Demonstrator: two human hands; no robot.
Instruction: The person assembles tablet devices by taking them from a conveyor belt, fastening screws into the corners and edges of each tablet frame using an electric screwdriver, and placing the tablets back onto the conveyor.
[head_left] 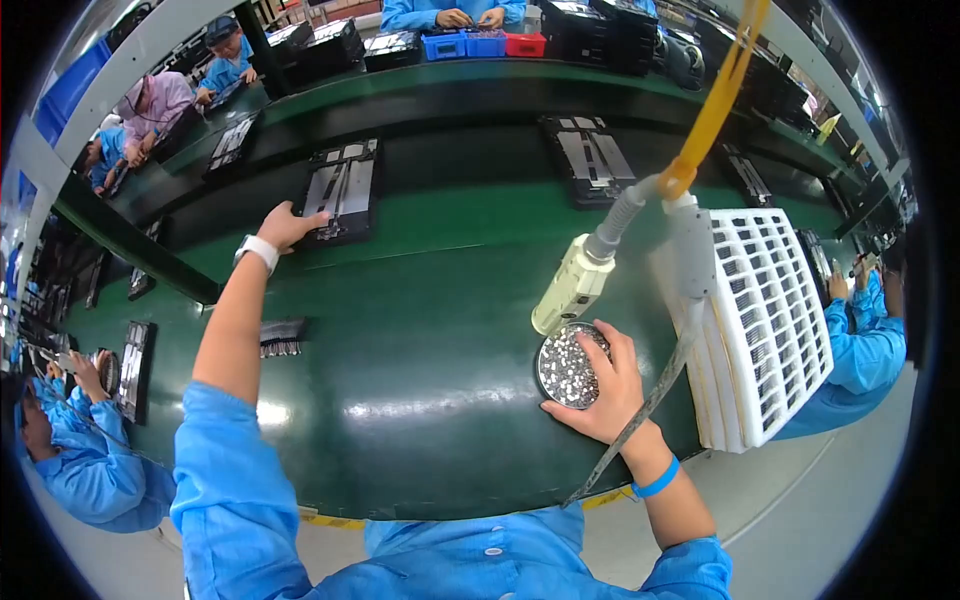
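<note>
My left hand (288, 229), with a white band at its wrist, reaches out to the far left part of the bench. Its fingers grip the near left corner of a black tray (362, 212) that carries flat silver and black device parts (345, 185). My right hand (615, 390) is closed round the right side of a round dish (541, 372) full of small silver metal pieces (570, 368). Thumb and fingers curve along the dish's rim, and a fingertip lies over the pieces. Just above the dish hangs a pale green handheld tool (573, 285) on a grey hose.
A stack of white grid trays (765, 330) stands at the right, beside a hanging cable (650, 400). A black brush (283, 336) lies left of centre on the green bench (430, 300). Another loaded black tray (590, 160) sits farther back. Co-workers sit around the line.
</note>
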